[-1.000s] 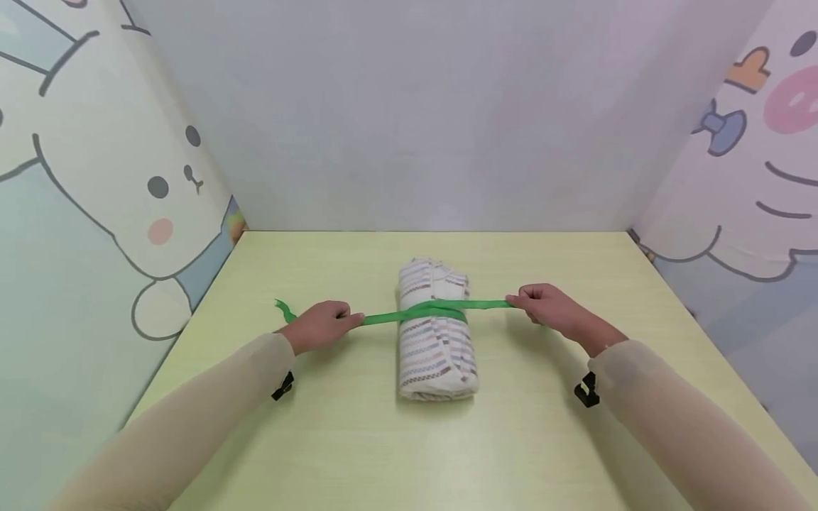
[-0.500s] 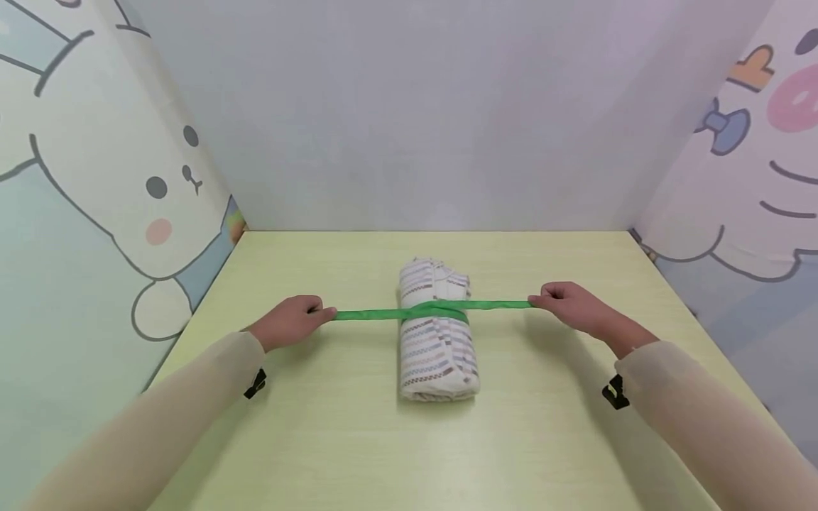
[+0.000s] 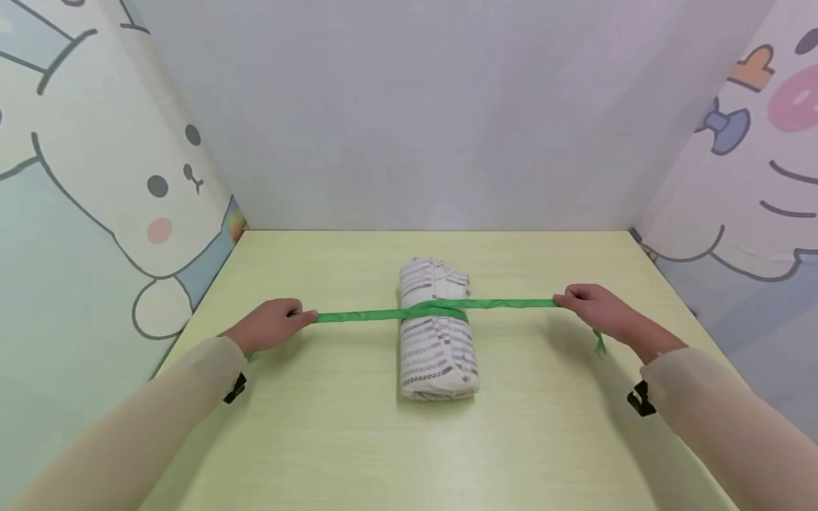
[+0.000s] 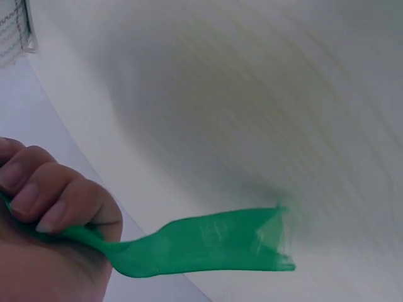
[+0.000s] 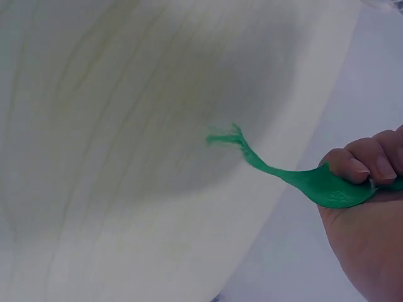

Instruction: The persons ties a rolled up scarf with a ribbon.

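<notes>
A rolled cloth [image 3: 434,362], white with striped bands, lies lengthwise on the table. Around its middle runs a green ribbon [image 3: 364,315], crossed over itself on top and stretched out straight to both sides. My left hand [image 3: 271,326] grips the ribbon well left of the roll; in the left wrist view the curled fingers [image 4: 63,195] close on it and a flat tail hangs past the palm. Out to the right, my right hand [image 3: 597,309] pinches the other length, and its frayed end [image 5: 236,138] dangles beyond the fingers in the right wrist view.
The pale yellow wooden table [image 3: 383,454] ends at a plain grey-white wall [image 3: 409,121] at the back. Side panels with cartoon animals, a white one [image 3: 128,142] at left and a pink-nosed one [image 3: 735,191] at right, flank it.
Both hands have moved outward, away from the roll, the left to the left and the right to the right. Longer stretches of taut ribbon show on each side; the roll stays in place.
</notes>
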Tool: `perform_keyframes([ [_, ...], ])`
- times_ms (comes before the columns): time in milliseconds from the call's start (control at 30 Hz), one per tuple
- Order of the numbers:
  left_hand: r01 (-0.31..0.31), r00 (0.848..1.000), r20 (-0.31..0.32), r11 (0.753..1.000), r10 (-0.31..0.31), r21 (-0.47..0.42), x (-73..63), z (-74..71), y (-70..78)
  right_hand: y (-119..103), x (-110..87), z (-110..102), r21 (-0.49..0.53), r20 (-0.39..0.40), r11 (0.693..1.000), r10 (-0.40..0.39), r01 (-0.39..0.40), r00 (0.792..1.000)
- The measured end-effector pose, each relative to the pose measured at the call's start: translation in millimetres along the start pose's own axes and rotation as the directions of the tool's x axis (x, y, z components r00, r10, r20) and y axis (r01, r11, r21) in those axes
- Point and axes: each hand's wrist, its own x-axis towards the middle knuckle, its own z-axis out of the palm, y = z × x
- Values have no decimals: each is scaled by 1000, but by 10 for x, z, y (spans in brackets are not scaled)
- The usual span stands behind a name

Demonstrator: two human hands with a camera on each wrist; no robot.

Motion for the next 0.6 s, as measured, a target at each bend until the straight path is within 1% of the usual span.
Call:
perform_keyframes([
  [200, 0, 1000, 4, 999, 0, 41, -8, 17, -10, 107, -72, -21, -55, -22, 998, 3, -4, 1000],
  [367, -1, 1000, -9, 997, 1, 75, -11, 27, -50, 182, -83, -17, -78, -14, 997, 6, -7, 1000],
  [500, 13, 1000, -16, 997, -12, 76, -15, 27, -81, 235, -74, -44, -82, -5, 996, 17, -17, 1000],
  [600, 20, 1000, -23, 998, -19, 60, -21, 25, -88, 260, -86, -88, -71, 3, 997, 32, -31, 999],
])
